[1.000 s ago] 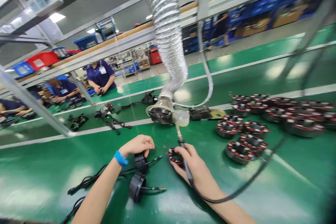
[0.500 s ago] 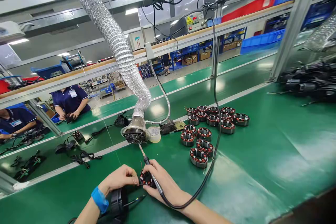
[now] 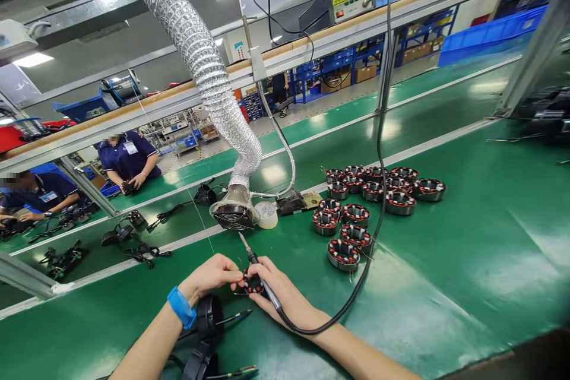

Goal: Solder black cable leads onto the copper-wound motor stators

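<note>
My right hand holds a soldering iron with its tip pointing up and away, and also cradles a small red-and-black wound stator. My left hand, with a blue wristband, pinches at the left side of that same stator. The iron's black cable loops from my right wrist up to the overhead rail. Black round parts with leads lie under my left forearm.
Several more stators sit in a cluster to the right on the green belt. A silver fume duct ends in a fan hood just beyond my hands. Two people in dark blue work across the line at far left.
The view has swung from the far belt down onto my hands. My left hand moved from the black round part over to the stator, and both hands now meet on it.
</note>
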Demonstrator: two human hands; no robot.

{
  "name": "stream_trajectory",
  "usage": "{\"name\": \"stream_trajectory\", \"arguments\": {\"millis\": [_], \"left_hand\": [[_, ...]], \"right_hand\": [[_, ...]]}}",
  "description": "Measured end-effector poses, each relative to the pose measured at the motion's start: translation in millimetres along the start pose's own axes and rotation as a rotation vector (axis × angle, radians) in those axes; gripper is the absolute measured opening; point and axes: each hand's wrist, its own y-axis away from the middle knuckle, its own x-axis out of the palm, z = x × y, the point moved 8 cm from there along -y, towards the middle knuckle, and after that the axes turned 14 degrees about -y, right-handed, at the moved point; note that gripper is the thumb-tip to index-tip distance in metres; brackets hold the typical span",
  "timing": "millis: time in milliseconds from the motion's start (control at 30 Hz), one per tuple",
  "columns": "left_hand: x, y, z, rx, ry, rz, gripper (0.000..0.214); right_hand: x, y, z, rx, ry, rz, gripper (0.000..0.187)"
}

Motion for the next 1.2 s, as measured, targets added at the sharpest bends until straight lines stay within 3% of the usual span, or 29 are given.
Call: {"name": "stream_trajectory", "arguments": {"millis": [67, 233, 500, 733, 900, 1033, 1200], "left_hand": [[-3.7, 1, -5, 0.018, -0.05, -0.022, 0.059], [-24.9, 3, -20, 0.098, -0.231, -0.239, 0.054], [-27.6, 0, -28, 0.158, -0.612, -0.238, 0.021], [-14.1, 3, -13, 0.111, -0.304, -0.057, 0.021], [-5.8, -5, -16, 0.016, -0.125, -0.078, 0.025], [-13.1, -4, -17, -0.001, -0.076, -0.157, 0.031], [-20.3, 11, 0, -0.031, -0.092, -0.122, 0.046]], "right_hand": [[0, 1, -1, 0.013, 0.008, -0.004, 0.042], [1, 0, -1, 0.046, 0.059, -0.041, 0.04], [-2, 2, 0, 0.035, 0.081, -0.048, 0.04], [-1, 0, 2, 0.025, 0.077, -0.039, 0.039], [0, 0, 4, -0.014, 0.069, -0.031, 0.032], [-1, 1, 3, -0.025, 0.076, -0.033, 0.025], [-1, 1, 1, -0.021, 0.093, -0.04, 0.023]]}}
